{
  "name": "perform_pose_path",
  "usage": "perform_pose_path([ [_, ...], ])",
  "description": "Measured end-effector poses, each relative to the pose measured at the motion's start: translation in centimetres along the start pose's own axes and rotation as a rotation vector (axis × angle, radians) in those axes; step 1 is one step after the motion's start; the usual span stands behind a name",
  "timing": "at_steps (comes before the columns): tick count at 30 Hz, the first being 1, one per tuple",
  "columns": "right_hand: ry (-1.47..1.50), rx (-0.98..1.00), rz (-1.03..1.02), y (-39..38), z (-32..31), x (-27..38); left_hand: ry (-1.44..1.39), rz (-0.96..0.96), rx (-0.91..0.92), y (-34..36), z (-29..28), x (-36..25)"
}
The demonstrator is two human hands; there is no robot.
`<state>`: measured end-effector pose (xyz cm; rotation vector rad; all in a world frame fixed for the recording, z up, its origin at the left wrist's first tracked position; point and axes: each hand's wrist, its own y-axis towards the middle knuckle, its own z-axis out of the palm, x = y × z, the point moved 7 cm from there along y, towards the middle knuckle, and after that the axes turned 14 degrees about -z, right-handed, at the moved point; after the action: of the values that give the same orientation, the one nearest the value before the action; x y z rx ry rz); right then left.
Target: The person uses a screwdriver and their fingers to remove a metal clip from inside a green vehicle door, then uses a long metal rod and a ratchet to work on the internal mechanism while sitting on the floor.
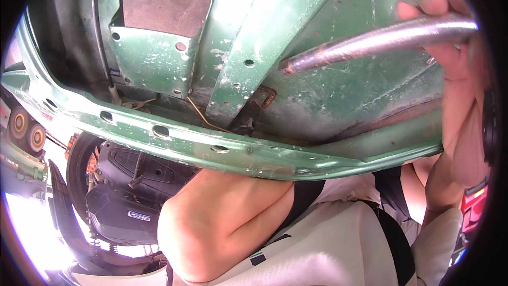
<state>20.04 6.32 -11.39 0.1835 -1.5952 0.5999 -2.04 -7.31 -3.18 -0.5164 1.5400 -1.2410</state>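
Observation:
At the right edge my right hand (452, 66) is closed round a shiny curved metal pipe (365, 45). Its fingers show above the pipe, and the rest of the hand lies below it. The pipe slants down to the left, its rusty-brown end in front of a worn green metal panel (338, 95). Below that end, a dark rod-like part (247, 116) with a rusty bracket sits in the panel's recess. My left hand does not show. A bent bare limb (222, 222) lies under the panel's lower lip; I cannot tell whether it is an arm or a leg.
The green lip (254, 161) with several holes curves across the view. A rectangular opening (166, 5) and a black cable (96, 26) are at upper left. Below stands a motor scooter's black engine cover (116, 206). White cloth (338, 243) fills the bottom; truck wheels (26, 127) show far left.

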Motion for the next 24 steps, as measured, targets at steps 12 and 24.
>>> perform_pose_path([
  [12, -0.123, -0.014, -0.052, 3.6, 1.9, 0.1, -0.015, -0.064, 0.124, 1.1, -0.5, -1.1],
  [24, -0.143, -0.032, -0.009, 3.1, 2.4, 0.1, 0.425, 0.149, 0.079, 1.8, 1.4, -2.0],
])
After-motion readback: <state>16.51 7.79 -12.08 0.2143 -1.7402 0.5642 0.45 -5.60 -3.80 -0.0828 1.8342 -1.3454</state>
